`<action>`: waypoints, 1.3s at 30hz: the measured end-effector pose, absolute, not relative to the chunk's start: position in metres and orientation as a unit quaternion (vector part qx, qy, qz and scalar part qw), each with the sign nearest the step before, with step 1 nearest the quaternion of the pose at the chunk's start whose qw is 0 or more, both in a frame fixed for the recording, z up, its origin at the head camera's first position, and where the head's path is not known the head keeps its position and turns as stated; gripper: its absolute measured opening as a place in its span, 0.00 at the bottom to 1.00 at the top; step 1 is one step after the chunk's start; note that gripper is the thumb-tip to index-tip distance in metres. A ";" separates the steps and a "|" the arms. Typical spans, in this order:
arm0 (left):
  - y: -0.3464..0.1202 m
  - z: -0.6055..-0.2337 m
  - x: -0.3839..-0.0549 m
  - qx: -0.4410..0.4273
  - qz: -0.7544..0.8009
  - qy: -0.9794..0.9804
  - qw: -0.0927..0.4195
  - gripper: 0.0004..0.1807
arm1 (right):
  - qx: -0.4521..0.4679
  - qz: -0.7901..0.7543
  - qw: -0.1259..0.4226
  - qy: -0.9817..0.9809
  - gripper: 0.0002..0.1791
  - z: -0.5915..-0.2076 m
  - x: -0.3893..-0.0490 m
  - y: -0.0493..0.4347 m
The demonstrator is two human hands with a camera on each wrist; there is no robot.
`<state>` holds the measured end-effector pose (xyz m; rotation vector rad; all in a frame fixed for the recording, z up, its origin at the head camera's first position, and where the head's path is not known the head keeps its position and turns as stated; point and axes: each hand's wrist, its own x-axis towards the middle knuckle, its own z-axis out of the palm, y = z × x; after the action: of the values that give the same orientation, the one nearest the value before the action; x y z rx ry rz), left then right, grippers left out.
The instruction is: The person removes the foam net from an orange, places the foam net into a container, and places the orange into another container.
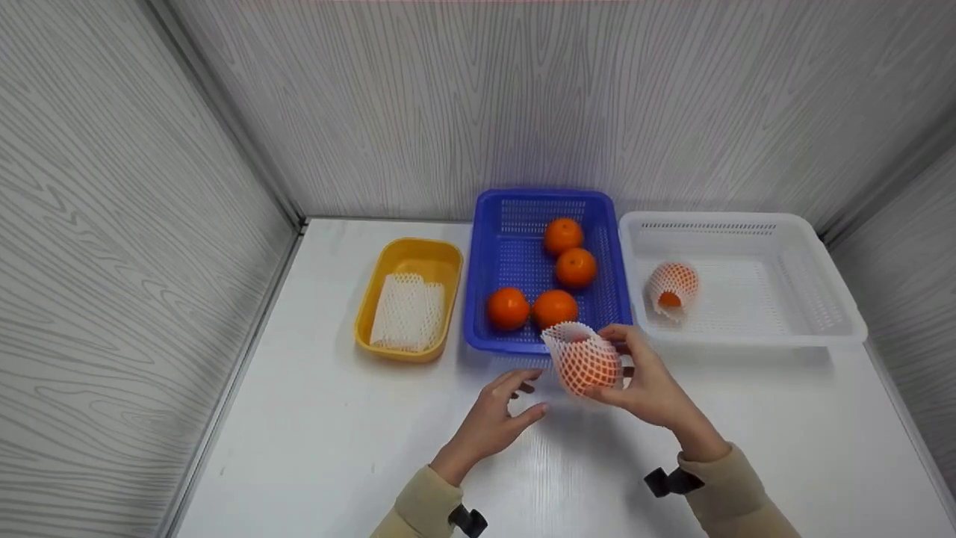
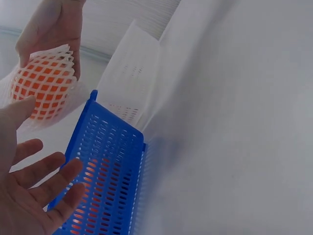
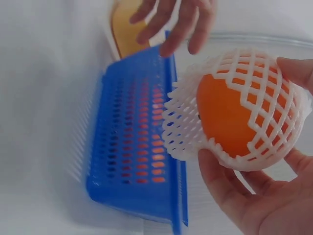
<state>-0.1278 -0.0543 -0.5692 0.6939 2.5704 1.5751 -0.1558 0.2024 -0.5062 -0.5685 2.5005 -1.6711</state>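
Observation:
In the head view my right hand [image 1: 653,385] grips an orange [image 1: 590,368] wrapped in a white foam net sleeve [image 1: 562,334], held just in front of the blue basket. The right wrist view shows the sleeve's loose end spread open, with part of the orange [image 3: 222,115] bare. My left hand [image 1: 493,420] hovers to the left of the fruit, its fingers apart and touching nothing. From the left wrist, that hand [image 2: 36,188] appears with fingers spread beside the netted orange [image 2: 44,85].
Several bare oranges [image 1: 576,268] lie in the blue basket [image 1: 472,299]. Left of it stands a yellow tray [image 1: 364,329] with folded foam net sleeves [image 1: 403,310]. On the right, a white basket [image 1: 814,284] contains one netted orange [image 1: 674,284]. Walls bound the table [image 1: 314,433] at the back and sides.

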 end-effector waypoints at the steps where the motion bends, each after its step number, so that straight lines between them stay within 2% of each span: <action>1: -0.056 -0.571 -0.128 0.225 0.518 0.825 0.026 0.29 | -0.187 -0.550 0.044 0.813 0.44 -0.509 -0.154 0.200; 7: -0.065 -0.580 -0.129 0.224 0.563 0.794 0.045 0.30 | -0.193 -0.584 0.080 0.784 0.43 -0.529 -0.146 0.185; 14: -0.069 -0.586 -0.129 0.214 0.594 0.771 0.082 0.36 | -0.193 -0.621 0.133 0.748 0.43 -0.556 -0.141 0.171; 20: -0.073 -0.591 -0.131 0.218 0.576 0.783 0.087 0.39 | -0.199 -0.632 0.159 0.732 0.47 -0.579 -0.141 0.163; 27: -0.076 -0.606 -0.135 0.224 0.532 0.812 0.088 0.41 | -0.224 -0.571 0.136 0.778 0.52 -0.598 -0.141 0.161; 39: -0.078 -0.615 -0.136 0.201 0.495 0.839 0.105 0.41 | -0.247 -0.538 0.129 0.795 0.51 -0.612 -0.143 0.161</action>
<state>-0.1355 -0.0778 -0.6152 0.5916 2.4724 1.4572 -0.1426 0.1610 -0.6118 -0.7188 2.3128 -1.5647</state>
